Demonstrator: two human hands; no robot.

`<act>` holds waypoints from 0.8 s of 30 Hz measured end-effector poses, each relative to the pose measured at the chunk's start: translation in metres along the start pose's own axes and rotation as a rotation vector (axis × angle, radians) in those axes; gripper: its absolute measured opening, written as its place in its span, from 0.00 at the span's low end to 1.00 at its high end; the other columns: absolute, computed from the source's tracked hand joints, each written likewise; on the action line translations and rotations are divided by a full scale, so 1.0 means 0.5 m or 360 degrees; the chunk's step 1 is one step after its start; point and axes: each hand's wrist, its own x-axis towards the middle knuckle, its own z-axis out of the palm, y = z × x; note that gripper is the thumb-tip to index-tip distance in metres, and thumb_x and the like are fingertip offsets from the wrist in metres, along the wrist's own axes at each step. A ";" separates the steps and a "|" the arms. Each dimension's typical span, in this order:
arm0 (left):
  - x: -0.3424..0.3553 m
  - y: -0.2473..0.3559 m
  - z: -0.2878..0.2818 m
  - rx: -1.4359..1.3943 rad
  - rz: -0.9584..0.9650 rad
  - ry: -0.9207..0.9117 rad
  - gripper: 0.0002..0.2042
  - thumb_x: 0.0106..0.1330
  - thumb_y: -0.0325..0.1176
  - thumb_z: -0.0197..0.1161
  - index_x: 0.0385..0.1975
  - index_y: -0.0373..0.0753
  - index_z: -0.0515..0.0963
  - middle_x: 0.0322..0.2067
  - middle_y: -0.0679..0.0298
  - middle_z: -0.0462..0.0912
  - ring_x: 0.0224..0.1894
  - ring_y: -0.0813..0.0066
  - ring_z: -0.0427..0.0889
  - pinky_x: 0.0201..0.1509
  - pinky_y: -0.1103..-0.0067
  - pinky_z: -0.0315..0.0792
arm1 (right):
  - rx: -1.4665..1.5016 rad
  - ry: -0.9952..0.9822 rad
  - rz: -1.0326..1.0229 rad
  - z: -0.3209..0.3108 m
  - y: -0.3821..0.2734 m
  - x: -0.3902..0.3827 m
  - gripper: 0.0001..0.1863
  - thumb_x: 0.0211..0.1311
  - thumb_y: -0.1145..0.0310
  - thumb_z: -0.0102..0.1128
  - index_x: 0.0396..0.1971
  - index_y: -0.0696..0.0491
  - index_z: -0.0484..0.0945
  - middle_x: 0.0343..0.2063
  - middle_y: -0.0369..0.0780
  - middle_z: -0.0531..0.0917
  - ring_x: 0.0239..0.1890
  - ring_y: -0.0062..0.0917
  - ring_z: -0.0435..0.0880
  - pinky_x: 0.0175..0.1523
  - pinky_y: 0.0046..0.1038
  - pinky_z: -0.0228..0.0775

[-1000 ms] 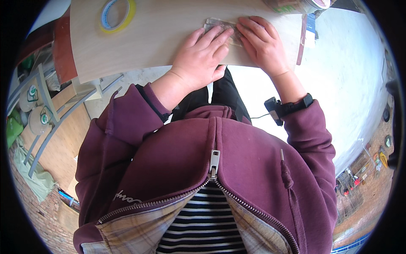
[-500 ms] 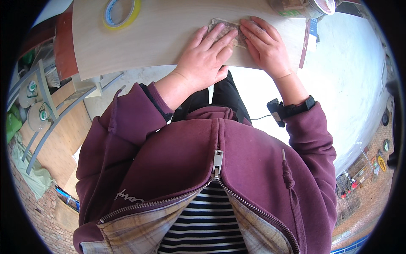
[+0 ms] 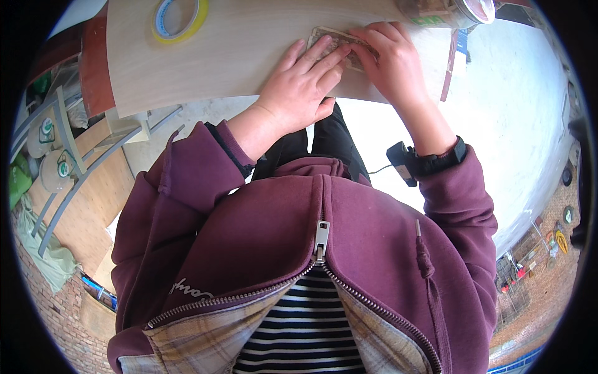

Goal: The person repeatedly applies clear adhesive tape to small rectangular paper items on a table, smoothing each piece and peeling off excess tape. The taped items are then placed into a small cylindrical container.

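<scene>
A thin, worn, patterned rectangular paper piece [image 3: 327, 37] lies on the pale wooden board [image 3: 187, 75], largely covered by my fingers. My left hand [image 3: 301, 84] is open, its spread fingers laid flat on the paper. My right hand [image 3: 395, 65] is closed at the paper's right part, fingers bent and together on it, their tips partly hidden. A roll of yellow tape [image 3: 197, 22] with a pale inner ring lies to the upper left on the board.
A clear jar [image 3: 461, 12] with a lid stands at the board's top right. Dark red surface [image 3: 93, 75] shows left of the board. A grey metal frame [image 3: 71, 124] with plastic containers is low at the left. Tools and coiled yellow material [image 3: 560, 240] lie far right.
My right hand has turned, its fingers now more bent and drawn slightly leftward over the paper. My left hand, after a slight rightward shift in view with the board, stays in place.
</scene>
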 end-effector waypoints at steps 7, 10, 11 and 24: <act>-0.005 -0.005 0.005 -0.0013 0.0013 0.0026 0.29 0.54 0.40 0.65 0.58 0.42 0.69 0.69 0.66 0.59 0.72 0.63 0.55 0.72 0.57 0.52 | 0.0013 -0.0255 0.0326 0.007 -0.004 0.035 0.06 0.53 0.72 0.64 0.32 0.53 0.84 0.30 0.41 0.83 0.38 0.37 0.81 0.44 0.34 0.74; -0.006 -0.009 0.009 -0.0029 0.0026 0.0039 0.30 0.54 0.40 0.65 0.58 0.42 0.69 0.69 0.66 0.59 0.72 0.63 0.55 0.72 0.57 0.51 | 0.0006 -0.0236 0.0306 0.009 -0.004 0.037 0.06 0.53 0.72 0.65 0.32 0.53 0.84 0.30 0.41 0.83 0.37 0.37 0.81 0.43 0.33 0.75; -0.006 -0.010 0.009 -0.0027 0.0022 0.0029 0.30 0.54 0.41 0.65 0.58 0.42 0.69 0.69 0.67 0.59 0.72 0.64 0.55 0.72 0.57 0.51 | 0.0025 -0.0237 0.0317 0.010 -0.003 0.038 0.06 0.53 0.72 0.65 0.31 0.53 0.84 0.30 0.41 0.83 0.36 0.37 0.82 0.43 0.33 0.75; -0.006 -0.009 0.007 -0.0011 0.0023 0.0002 0.30 0.55 0.42 0.64 0.60 0.43 0.68 0.69 0.67 0.59 0.73 0.63 0.52 0.73 0.58 0.49 | 0.0055 -0.0333 0.0346 0.008 -0.002 0.046 0.05 0.53 0.71 0.63 0.30 0.54 0.83 0.28 0.43 0.84 0.31 0.37 0.83 0.37 0.32 0.75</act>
